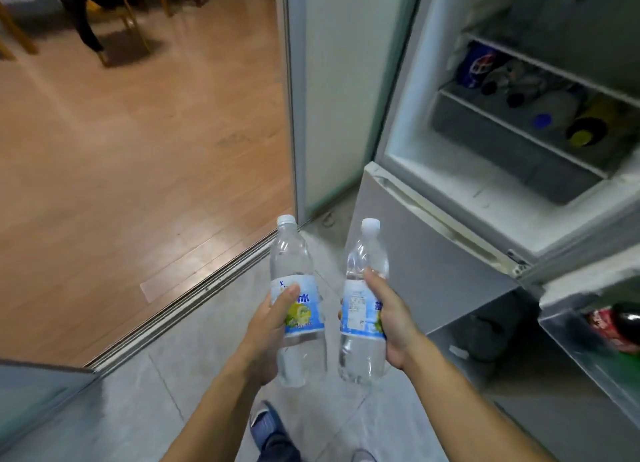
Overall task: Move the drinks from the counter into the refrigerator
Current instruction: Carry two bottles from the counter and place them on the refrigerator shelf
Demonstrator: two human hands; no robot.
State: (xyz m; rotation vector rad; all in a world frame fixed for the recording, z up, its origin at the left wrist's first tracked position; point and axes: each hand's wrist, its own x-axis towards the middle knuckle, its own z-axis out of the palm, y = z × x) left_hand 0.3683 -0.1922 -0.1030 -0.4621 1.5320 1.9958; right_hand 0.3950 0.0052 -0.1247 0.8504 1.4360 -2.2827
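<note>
Two clear bottles in hand, one per hand, both upright with white caps on. Left hand (268, 326) wraps the left bottle (298, 302) around its blue label, thumb across the front of the label. Right hand (391, 317) grips the right bottle (363, 302) at the label too, fingers closed round it from the right side. Bottles sit side by side, near each other but not touching, over the grey tile floor (194, 350).

Refrigerator (433, 264) is just right of the right bottle. Upper compartment is open; lower door is shut. Inside on the shelf (519, 129): several drinks lying down, caps facing out, blurred; one blue cap (542, 121) and one yellowish can end (583, 136) readable. Open door shelf (588, 350) at far right edge holds a dark bottle with red label (620, 326).

Wood floor (138, 149) lies beyond a sliding-door track (194, 288) on the left. Chair legs (135, 18) top left. Blue shoe (266, 423) visible low centre between the forearms.
</note>
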